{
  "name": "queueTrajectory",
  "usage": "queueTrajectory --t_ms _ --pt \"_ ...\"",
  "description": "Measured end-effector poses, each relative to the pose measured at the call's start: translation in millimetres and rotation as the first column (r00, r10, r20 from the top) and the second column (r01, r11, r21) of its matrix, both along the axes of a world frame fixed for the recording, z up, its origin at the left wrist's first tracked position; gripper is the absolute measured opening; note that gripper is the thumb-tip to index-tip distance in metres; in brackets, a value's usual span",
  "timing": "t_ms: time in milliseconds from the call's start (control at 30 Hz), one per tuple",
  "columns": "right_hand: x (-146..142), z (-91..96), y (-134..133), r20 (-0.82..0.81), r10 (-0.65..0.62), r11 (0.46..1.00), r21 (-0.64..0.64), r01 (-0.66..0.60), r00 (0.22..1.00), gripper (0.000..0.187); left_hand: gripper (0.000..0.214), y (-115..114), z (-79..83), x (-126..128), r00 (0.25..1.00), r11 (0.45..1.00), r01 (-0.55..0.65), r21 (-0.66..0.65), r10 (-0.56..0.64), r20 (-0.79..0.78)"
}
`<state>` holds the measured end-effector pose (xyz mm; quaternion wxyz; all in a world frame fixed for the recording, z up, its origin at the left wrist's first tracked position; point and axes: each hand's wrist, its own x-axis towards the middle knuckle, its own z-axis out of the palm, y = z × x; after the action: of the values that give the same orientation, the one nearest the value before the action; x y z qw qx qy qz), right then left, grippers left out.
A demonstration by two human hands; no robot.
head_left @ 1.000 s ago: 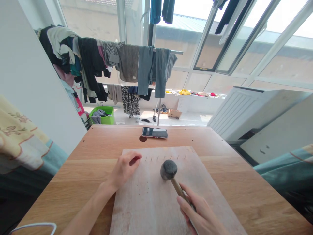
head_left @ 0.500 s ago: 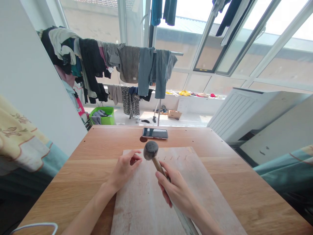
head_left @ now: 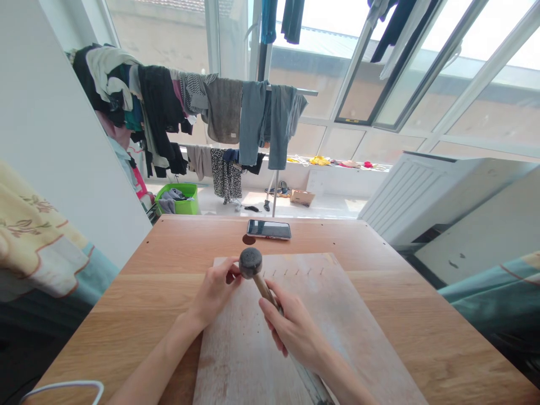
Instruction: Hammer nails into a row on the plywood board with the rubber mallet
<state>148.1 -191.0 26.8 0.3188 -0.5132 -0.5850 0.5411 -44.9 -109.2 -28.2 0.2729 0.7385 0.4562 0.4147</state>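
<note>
My right hand (head_left: 293, 323) is wrapped around the wooden handle of a hammer (head_left: 250, 262) with a round, dark head. The hammer's head is raised beside the fingertips of my left hand (head_left: 217, 289) and hides part of them. My left thumb and fingers are pinched together above the far left part of a worn, pale board (head_left: 253, 360); whatever is between them is too small and covered to make out. A row of several thin nails (head_left: 297, 271) stands up along the board's far side, right of the hammer head. Small dark holes dot the board's middle.
The board lies on a wooden table (head_left: 422, 304). Behind it, a phone (head_left: 269, 229) lies by a round hole in the tabletop. A white cable (head_left: 67, 384) curls at the near left corner. Beyond stand a loaded clothes rack (head_left: 223, 109) and a green basket (head_left: 192, 201).
The hammer's head has moved left and slightly down, closer to my left fingertips, and my right hand has shifted left with it. My left hand stays nearly in place.
</note>
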Motion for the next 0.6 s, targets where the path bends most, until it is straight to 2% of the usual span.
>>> queueTrajectory --t_ms 233,500,600 --pt "-1.5 -1.4 -0.3 0.02 0.002 1.0 0.016 -0.002 1.0 0.029 0.017 0.3 0.5 -0.3 1.0 1.0 0.007 0.013 -0.007 -0.012" --pt "0.0 -1.5 -2.6 0.012 -0.007 1.0 -0.008 0.007 1.0 0.031 0.011 -0.7 1.9 -0.1 1.0 1.0 0.027 -0.012 -0.027 -0.006" --pt "4.6 -2.2 -9.3 -0.076 -0.049 0.998 -0.041 0.046 0.996 0.036 0.022 -0.8 1.0 0.0 1.0 0.999 0.025 -0.026 -0.025 -0.015"
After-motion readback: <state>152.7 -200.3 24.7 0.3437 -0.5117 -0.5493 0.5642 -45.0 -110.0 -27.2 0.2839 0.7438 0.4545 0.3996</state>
